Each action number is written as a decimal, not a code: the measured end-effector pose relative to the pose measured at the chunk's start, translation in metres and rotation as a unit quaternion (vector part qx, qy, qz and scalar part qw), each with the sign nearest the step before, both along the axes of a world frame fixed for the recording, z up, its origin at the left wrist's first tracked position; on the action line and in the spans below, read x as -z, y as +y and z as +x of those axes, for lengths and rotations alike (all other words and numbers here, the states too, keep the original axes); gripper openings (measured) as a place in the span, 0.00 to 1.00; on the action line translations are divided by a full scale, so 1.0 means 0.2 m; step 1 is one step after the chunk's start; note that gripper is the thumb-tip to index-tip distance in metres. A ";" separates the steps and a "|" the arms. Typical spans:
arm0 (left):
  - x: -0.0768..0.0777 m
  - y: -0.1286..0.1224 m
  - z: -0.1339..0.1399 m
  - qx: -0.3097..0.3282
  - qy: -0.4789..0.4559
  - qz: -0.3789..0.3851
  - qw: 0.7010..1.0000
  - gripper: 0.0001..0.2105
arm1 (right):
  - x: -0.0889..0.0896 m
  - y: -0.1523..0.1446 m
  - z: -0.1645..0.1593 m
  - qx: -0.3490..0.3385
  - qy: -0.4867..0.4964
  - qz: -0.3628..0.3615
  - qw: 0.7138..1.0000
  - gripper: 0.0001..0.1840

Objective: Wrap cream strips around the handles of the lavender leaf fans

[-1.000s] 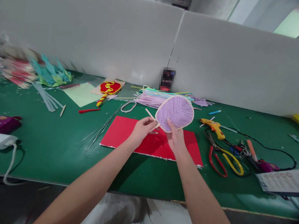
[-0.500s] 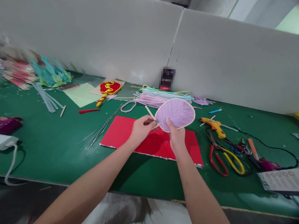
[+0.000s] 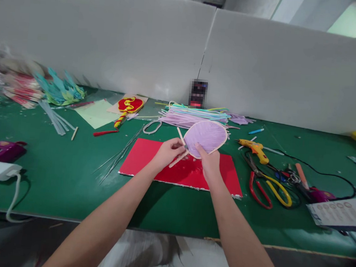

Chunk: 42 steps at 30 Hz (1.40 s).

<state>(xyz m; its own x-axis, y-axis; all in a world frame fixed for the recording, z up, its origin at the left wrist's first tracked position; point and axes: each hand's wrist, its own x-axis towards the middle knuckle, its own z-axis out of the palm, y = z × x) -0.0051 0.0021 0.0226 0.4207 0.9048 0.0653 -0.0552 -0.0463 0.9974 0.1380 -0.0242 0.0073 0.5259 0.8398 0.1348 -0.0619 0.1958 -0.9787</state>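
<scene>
A purple fan-shaped piece [image 3: 207, 136] with a cream edging is held above a red board [image 3: 142, 157]. It looks made of pipe cleaners laid side by side. My right hand [image 3: 210, 160] grips its lower edge, thumb on the front face and the other fingers hidden behind. At its left tip, my left hand [image 3: 169, 151] is closed in a pinch on the cream pipe cleaner [image 3: 178, 160] where the edging comes together. One cream end sticks up above my left fingers, and another, crinkled one points down to the left. Exactly what lies between the fingertips is partly hidden.
Behind the board lies a bundle of pastel pipe cleaners [image 3: 182, 116]. Pliers [image 3: 262, 183] and a yellow glue gun [image 3: 255, 150] are to the right. Thin wires [image 3: 119, 155] and a finished red-and-yellow fan [image 3: 130, 105] lie left. A pixelated device [image 3: 198, 94] stands at the back.
The purple fan has shifted slightly left and down and turned a little. A crinkled cream end now shows below my left fingers. Both hands keep their grip.
</scene>
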 end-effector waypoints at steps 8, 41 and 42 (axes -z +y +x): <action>-0.02 -0.02 0.01 -0.017 0.024 0.047 0.998 0.05 | -0.02 -0.01 0.00 -0.019 0.019 -0.013 1.000 0.19; 0.01 -0.03 0.03 0.023 -0.009 -0.102 0.994 0.05 | -0.04 0.00 0.08 -0.051 0.111 -0.043 0.992 0.21; 0.02 -0.02 0.03 0.010 -0.009 -0.087 0.996 0.05 | -0.05 -0.01 0.11 -0.034 0.114 -0.058 0.991 0.21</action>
